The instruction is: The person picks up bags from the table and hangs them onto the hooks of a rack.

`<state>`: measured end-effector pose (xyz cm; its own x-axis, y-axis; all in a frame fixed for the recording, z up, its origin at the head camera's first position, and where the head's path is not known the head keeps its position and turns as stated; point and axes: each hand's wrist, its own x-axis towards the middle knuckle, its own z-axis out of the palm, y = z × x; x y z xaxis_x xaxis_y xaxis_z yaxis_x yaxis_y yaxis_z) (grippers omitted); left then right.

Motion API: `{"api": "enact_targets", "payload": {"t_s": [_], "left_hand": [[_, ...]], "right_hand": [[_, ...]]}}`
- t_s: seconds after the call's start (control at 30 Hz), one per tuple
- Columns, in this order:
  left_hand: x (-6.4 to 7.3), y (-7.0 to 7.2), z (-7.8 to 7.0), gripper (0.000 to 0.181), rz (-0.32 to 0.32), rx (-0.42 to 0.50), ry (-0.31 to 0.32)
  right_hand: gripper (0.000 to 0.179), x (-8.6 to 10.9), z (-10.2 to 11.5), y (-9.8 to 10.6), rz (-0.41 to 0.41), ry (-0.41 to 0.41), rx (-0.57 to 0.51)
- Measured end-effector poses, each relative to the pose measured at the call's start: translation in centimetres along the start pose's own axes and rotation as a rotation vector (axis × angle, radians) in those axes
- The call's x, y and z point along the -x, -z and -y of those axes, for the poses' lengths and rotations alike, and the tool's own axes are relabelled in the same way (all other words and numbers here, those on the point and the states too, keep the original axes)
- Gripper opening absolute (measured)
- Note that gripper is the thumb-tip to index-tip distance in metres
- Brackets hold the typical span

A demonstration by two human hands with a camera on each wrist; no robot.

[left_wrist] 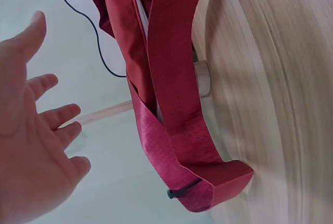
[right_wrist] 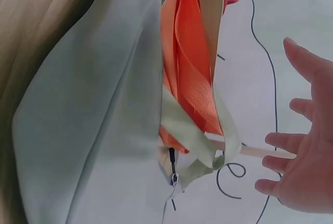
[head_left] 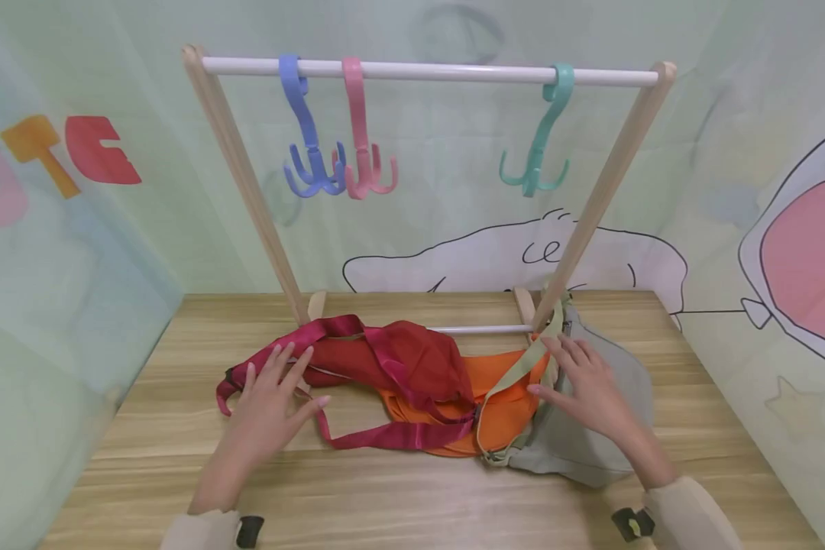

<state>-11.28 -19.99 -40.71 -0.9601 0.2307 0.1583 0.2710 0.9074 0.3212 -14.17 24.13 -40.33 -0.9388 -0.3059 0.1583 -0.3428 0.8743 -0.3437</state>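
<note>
A red bag [head_left: 399,355] with crimson straps [head_left: 392,437] lies on the table, partly over an orange bag [head_left: 505,405]. To their right is a grey-green bag [head_left: 591,428], its pale strap [head_left: 519,370] crossing the orange one. My left hand [head_left: 268,405] hovers above the red bag's left end, fingers spread; the left wrist view shows a gap between hand [left_wrist: 36,130] and strap [left_wrist: 177,89]. Over the grey-green bag my right hand [head_left: 587,386] is held with fingers extended, and in the right wrist view this hand [right_wrist: 302,141] stands apart from the bags. Both hold nothing.
Behind the bags stands a wooden rack [head_left: 247,176] with a white top rail [head_left: 447,72]. From it hang a blue hook [head_left: 309,145], a pink hook [head_left: 360,137] and a green hook [head_left: 541,141]. Printed fabric walls [head_left: 76,305] border the wooden table [head_left: 385,504].
</note>
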Motion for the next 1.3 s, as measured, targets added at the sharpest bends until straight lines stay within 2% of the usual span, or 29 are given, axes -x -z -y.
{"api": "enact_targets", "payload": {"t_s": [0.27, 0.47, 0.77, 0.9, 1.3], "left_hand": [[0.0, -0.2, 0.3, 0.075, 0.008, 0.036, -0.021], [0.1, -0.7, 0.1, 0.079, 0.045, 0.090, -0.050], [-0.2, -2.1, -0.7, 0.081, 0.027, 0.078, -0.154], [-0.3, -2.4, -1.2, 0.080, 0.022, 0.101, -0.199], [-0.6, -4.2, -2.3, 0.081, 0.046, 0.192, -0.254]], "right_hand": [[0.075, -0.9, 1.1, -0.8, 0.022, 0.074, -0.045], [0.072, -1.5, 2.4, -1.4, 0.053, 0.111, -0.126], [0.069, -1.9, 4.3, -2.7, 0.129, 0.183, -0.250], [0.068, -2.0, 5.0, -3.1, 0.158, 0.212, -0.291], [0.067, -2.0, 6.6, -4.2, 0.232, 0.281, -0.372]]}}
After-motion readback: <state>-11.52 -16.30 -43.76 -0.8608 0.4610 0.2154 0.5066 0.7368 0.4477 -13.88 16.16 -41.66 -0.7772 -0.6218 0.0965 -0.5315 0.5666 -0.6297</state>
